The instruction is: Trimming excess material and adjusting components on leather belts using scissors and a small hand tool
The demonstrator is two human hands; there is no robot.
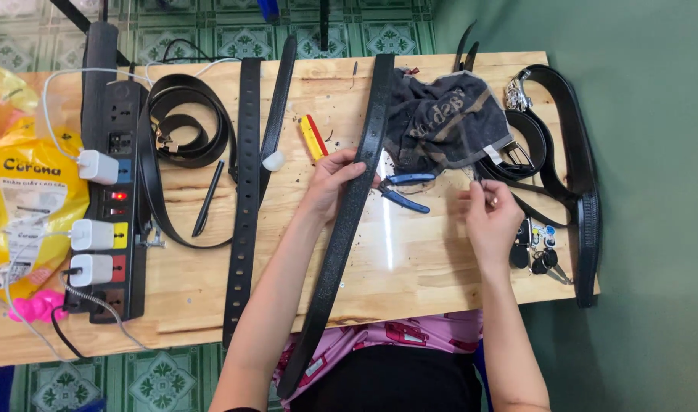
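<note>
A long black leather belt [368, 145] lies lengthwise across the wooden table [433, 259] and hangs over its near edge. My left hand [332, 181] rests on the belt's middle, fingers curled over its edge, gripping it. My right hand [488, 214] hovers to the right, fingertips pinched on something tiny that I cannot make out. Blue-handled pliers [404, 191] lie between my hands. A dark grey cloth [440, 122] sits just beyond the pliers.
Two more black belt strips [246, 198] lie left of centre, with a coiled belt [185, 126] and a black pen [208, 198]. A black power strip [112, 198] with white chargers runs along the left. Belts with buckles [555, 152] and keys [543, 255] crowd the right edge. Yellow bag [28, 191] far left.
</note>
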